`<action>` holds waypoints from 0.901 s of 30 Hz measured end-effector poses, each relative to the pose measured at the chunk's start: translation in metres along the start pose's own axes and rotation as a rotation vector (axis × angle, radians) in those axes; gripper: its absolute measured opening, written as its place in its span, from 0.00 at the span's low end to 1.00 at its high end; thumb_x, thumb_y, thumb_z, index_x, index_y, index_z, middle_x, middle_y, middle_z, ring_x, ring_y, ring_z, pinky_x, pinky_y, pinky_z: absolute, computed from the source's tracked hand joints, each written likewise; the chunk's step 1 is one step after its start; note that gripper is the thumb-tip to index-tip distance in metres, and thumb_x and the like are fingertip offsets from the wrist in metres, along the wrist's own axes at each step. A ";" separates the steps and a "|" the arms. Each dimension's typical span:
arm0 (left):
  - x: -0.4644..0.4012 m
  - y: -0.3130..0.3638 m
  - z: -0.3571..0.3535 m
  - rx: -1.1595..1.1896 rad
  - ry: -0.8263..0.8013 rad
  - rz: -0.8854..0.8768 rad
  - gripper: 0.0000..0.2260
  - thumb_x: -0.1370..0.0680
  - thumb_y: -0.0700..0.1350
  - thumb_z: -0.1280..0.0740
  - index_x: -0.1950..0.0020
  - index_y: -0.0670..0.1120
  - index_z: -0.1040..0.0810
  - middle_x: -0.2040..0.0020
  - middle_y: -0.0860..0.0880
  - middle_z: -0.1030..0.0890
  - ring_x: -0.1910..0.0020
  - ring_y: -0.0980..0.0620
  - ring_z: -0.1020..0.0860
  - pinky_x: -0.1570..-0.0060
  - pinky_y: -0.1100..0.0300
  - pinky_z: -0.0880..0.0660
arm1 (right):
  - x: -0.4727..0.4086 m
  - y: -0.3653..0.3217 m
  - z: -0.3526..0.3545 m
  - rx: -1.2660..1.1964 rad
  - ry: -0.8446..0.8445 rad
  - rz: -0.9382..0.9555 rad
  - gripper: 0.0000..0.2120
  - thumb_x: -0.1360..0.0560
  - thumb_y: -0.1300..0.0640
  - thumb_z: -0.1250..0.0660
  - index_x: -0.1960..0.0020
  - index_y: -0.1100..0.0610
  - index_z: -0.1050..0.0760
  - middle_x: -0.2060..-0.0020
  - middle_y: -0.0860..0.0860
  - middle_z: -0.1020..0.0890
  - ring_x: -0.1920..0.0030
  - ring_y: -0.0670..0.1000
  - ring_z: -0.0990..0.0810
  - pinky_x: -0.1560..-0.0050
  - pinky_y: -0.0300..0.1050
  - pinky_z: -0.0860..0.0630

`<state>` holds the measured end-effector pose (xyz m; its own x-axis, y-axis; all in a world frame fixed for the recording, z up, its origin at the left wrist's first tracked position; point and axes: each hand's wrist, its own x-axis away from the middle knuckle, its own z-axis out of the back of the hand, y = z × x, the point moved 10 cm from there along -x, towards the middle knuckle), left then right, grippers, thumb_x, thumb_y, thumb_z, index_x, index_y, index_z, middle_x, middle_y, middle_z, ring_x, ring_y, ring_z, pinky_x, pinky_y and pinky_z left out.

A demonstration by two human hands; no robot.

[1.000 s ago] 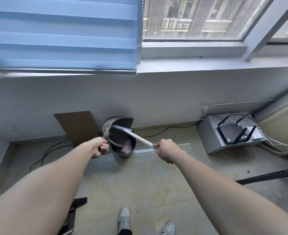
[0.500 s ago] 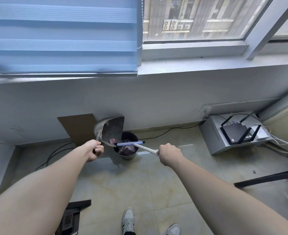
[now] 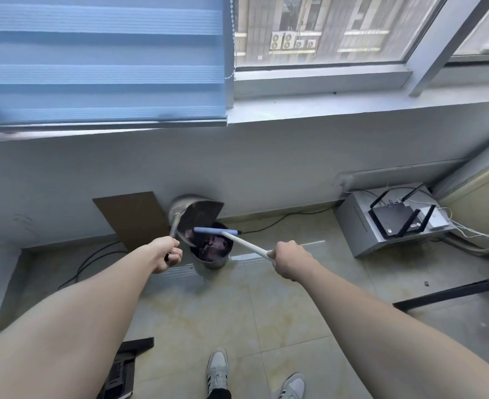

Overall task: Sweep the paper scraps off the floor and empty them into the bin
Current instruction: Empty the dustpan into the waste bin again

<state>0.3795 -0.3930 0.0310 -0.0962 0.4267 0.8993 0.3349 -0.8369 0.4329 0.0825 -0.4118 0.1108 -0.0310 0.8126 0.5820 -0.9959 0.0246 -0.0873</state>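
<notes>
1. The left hand (image 3: 167,254) grips the metal dustpan (image 3: 198,216), tipped over the bin (image 3: 213,251).
2. The right hand (image 3: 290,260) clutches the broom (image 3: 217,230), its head across the bin's rim.
3. Purple paper scraps (image 3: 213,245) lie inside the bin.

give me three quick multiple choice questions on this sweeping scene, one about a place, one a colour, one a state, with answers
1. Where is the bin?
A. on the windowsill
B. on the floor by the wall
C. on the grey box

2. What colour is the broom head?
A. red
B. green
C. light blue

3. How is the dustpan held?
A. flat on the floor
B. tipped up over the bin
C. hung on the wall

Answers: 1 B, it stands on the tiles below the sill. 2 C, a pale blue bar lies across the bin mouth. 3 B, the left hand grips its handle with the pan raised; the right hand grips the broom.
</notes>
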 end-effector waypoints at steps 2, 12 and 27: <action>0.001 -0.002 -0.001 -0.020 0.005 -0.010 0.10 0.17 0.37 0.51 0.56 0.44 0.36 0.82 0.52 0.42 0.88 0.59 0.44 0.89 0.72 0.50 | 0.000 -0.004 -0.005 -0.024 0.002 0.007 0.16 0.19 0.53 0.43 0.34 0.51 0.24 0.55 0.53 0.27 0.58 0.58 0.26 0.53 0.48 0.21; 0.005 -0.001 0.004 0.004 0.029 -0.032 0.10 0.17 0.37 0.52 0.57 0.45 0.36 0.83 0.52 0.42 0.89 0.59 0.43 0.89 0.73 0.49 | 0.004 -0.019 -0.011 0.027 -0.003 0.020 0.15 0.20 0.55 0.41 0.35 0.51 0.24 0.47 0.54 0.22 0.48 0.58 0.21 0.57 0.46 0.29; 0.007 0.002 0.008 0.082 -0.038 0.017 0.13 0.17 0.39 0.53 0.60 0.47 0.40 0.84 0.51 0.42 0.90 0.58 0.43 0.91 0.72 0.49 | 0.012 0.001 0.003 -0.078 -0.017 -0.032 0.16 0.21 0.57 0.40 0.35 0.51 0.24 0.56 0.53 0.27 0.60 0.57 0.25 0.59 0.45 0.25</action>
<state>0.3865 -0.3887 0.0379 -0.0549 0.4266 0.9028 0.4117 -0.8140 0.4098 0.0809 -0.4038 0.1207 -0.0012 0.8009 0.5988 -0.9868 0.0962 -0.1306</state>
